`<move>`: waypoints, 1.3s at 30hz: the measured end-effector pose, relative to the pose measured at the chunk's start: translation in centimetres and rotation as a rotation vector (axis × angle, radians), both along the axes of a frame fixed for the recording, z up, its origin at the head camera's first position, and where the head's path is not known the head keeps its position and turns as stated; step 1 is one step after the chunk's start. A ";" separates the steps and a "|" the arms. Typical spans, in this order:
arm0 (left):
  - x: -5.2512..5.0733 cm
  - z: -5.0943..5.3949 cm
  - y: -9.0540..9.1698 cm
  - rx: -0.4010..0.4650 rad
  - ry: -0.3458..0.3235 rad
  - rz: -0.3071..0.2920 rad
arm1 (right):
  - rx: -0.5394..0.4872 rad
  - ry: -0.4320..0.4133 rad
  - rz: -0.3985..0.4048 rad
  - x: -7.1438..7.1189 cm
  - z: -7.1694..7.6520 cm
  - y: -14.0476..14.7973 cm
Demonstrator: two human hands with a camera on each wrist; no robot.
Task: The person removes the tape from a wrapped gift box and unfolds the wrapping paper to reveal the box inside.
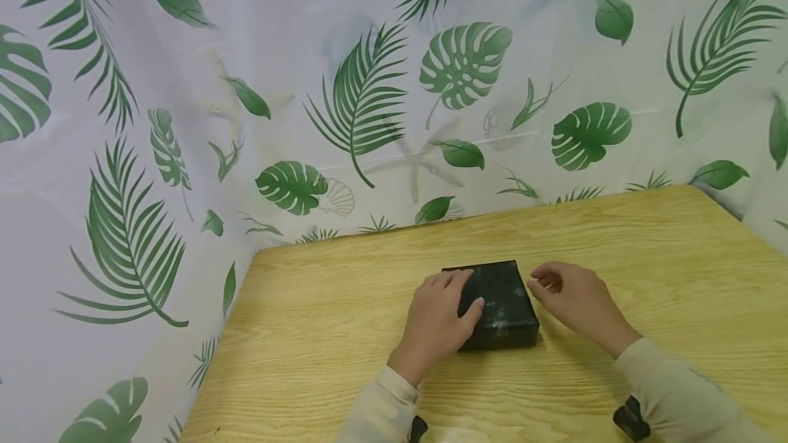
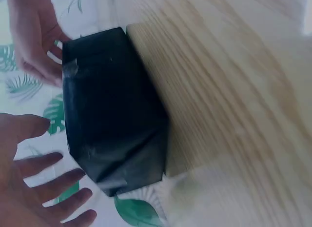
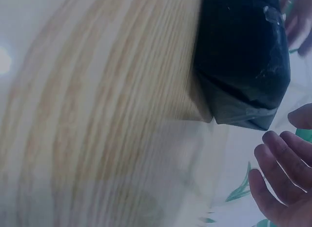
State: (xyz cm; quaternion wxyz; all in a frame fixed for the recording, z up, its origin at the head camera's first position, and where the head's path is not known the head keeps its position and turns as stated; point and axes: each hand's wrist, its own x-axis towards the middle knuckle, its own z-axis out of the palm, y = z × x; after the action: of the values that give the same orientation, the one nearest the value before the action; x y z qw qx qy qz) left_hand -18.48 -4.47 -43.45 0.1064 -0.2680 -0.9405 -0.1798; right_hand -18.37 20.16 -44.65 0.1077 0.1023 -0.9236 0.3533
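Observation:
A flat black box, wrapped in dark sheeting with folded ends and bits of clear tape, lies on the wooden table. My left hand is at its left side, fingers spread over the left edge in the head view. The left wrist view shows those fingers apart and fairly straight beside the folded end; whether they touch it I cannot tell. To the right of the box is my right hand, fingers loosely bent and holding nothing visible. In the right wrist view its fingertips are just off the other folded end.
The wood-grain table extends on all sides of the box. Behind and to the left hangs a white cloth printed with green leaves. A dark strapped-on device sits under the right sleeve.

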 end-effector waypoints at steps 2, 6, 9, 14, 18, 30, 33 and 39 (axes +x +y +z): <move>-0.1 0.0 0.7 -0.051 0.050 -0.046 | 0.057 0.033 -0.003 0.0 0.2 -0.3; -0.3 -0.3 1.9 -0.107 0.093 -0.120 | 0.127 0.072 -0.004 0.1 0.3 -0.9; -0.6 -0.7 2.4 -0.129 0.105 -0.141 | 0.149 0.076 -0.007 0.0 0.3 -1.5; -0.7 -1.1 2.8 -0.133 0.127 -0.155 | 0.184 0.070 -0.024 0.1 0.5 -2.2; -0.7 -1.2 3.0 -0.142 0.130 -0.161 | 0.202 0.081 -0.036 0.2 0.5 -2.5; -0.8 -1.0 3.1 -0.129 0.140 -0.175 | 0.214 0.097 -0.057 0.2 0.6 -2.6; -0.7 -0.9 3.0 -0.130 0.146 -0.177 | 0.215 0.094 -0.051 0.3 0.8 -2.5; -0.8 -0.8 3.0 -0.106 0.151 -0.191 | 0.188 0.090 -0.052 0.4 1.4 -2.1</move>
State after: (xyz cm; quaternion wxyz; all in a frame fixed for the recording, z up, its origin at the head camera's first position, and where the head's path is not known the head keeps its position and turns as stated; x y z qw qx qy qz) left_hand -19.26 -1.44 -44.21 0.1451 -0.3743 -0.9082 -0.1183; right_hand -17.98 18.04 -43.24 0.1483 0.1038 -0.9493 0.2572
